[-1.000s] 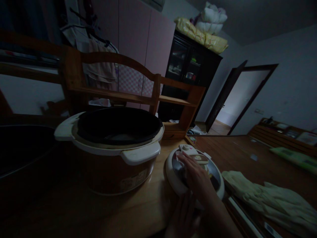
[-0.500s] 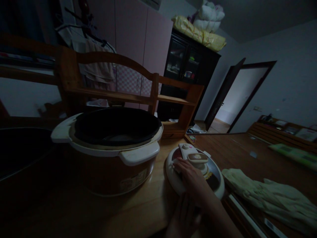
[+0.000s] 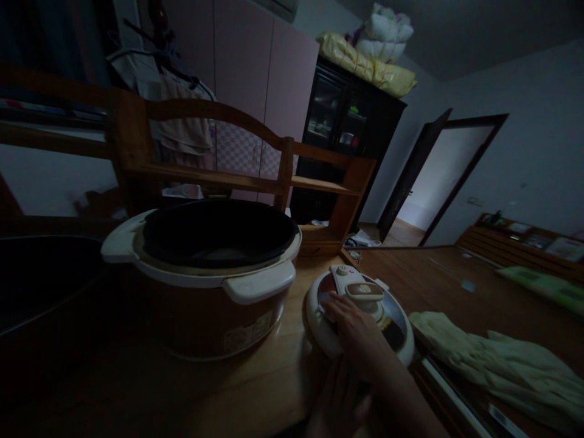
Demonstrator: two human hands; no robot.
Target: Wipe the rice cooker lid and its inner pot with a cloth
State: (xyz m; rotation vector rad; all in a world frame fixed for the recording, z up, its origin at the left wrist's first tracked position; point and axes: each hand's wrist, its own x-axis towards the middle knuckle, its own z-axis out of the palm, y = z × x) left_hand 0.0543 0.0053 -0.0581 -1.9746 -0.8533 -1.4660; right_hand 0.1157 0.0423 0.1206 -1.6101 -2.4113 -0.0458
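Observation:
The white-rimmed lid of an electric pressure cooker (image 3: 396, 307), with a brown handle on top, lies at the right of the wooden table. On its left part rests my right hand (image 3: 353, 322), fingers bent and pressed down on a small white cloth or tissue (image 3: 322, 311), mostly hidden under them. Lower down, at the lid's near edge, is my left hand (image 3: 337, 398), dim, its fingers stretched out and thumb apart. To the left stands the cooker body (image 3: 219, 316), lidless, with a dark inner pot (image 3: 219, 234) in it and white side handles.
Another dark pot (image 3: 41, 286) stands at far left. A wooden shelf rail (image 3: 214, 176) borders the table's back. A pale cloth (image 3: 493, 353) lies beyond the right edge. The wooden table (image 3: 255, 389) shows bare wood in front of the cooker.
My right hand has shifted very slightly down and right on the lid. The left hand stays at the near edge. The view has moved a little.

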